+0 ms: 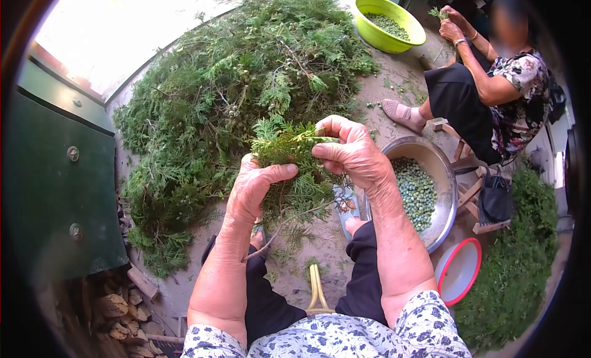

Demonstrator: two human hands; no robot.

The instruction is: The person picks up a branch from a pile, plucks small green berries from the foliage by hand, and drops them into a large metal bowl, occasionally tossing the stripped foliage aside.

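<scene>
A leafy green sprig (280,146) with a thin brown stem is held up between my two hands, above my knees. My left hand (258,179) is closed on its left side, thumb pressed across the leaves. At the sprig's upper right, my right hand (354,150) pinches with thumb and forefinger; whatever lies between those fingertips is too small to name. Just right of my right forearm stands a metal basin (448,201) with small green cones (415,195) inside. Beyond my hands spreads a large heap of cut green branches (203,106).
A yellow-green basin (414,43) with more cones stands at the back. At right, a seated person (492,90) holds a sprig. A red-rimmed bowl (477,259) leans near more greenery (517,278). Split firewood (123,315) lies lower left, below a green door (61,186).
</scene>
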